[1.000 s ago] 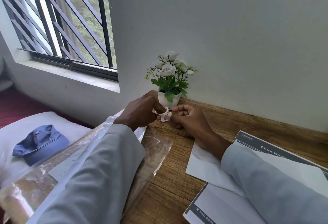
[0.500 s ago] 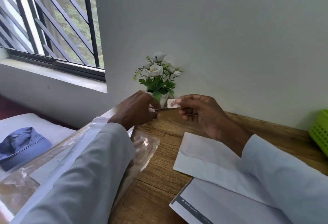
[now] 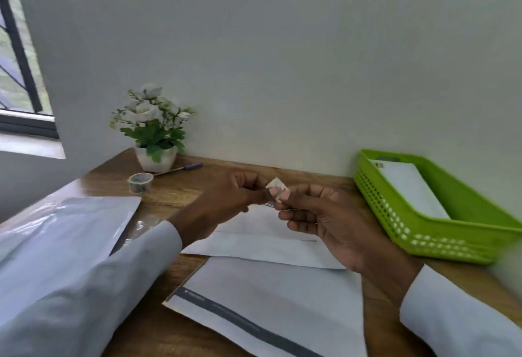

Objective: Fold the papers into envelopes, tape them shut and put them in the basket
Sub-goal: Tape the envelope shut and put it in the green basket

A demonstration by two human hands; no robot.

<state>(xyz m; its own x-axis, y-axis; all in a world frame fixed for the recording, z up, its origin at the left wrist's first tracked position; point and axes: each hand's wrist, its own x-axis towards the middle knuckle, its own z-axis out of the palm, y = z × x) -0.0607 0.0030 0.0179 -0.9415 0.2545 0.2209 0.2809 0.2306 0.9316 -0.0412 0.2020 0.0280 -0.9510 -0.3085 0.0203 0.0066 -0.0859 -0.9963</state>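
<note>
printed sheet [image 3: 271, 308] nearest on desk [image 3: 158, 325], folded white envelope [image 3: 262, 240] just behind it. both hands raised above envelope: left hand [image 3: 226, 198] and right hand [image 3: 324, 215] pinching small tape piece [image 3: 276, 187] between fingertips. plastic sleeve [image 3: 65, 229] at left. tape roll [image 3: 140, 182], pen [image 3: 180, 168], flower pot [image 3: 155, 156] near wall. green basket [image 3: 440, 232] at right, white envelope inside.

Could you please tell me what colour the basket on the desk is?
The basket is bright green, seen in the head view.
</note>
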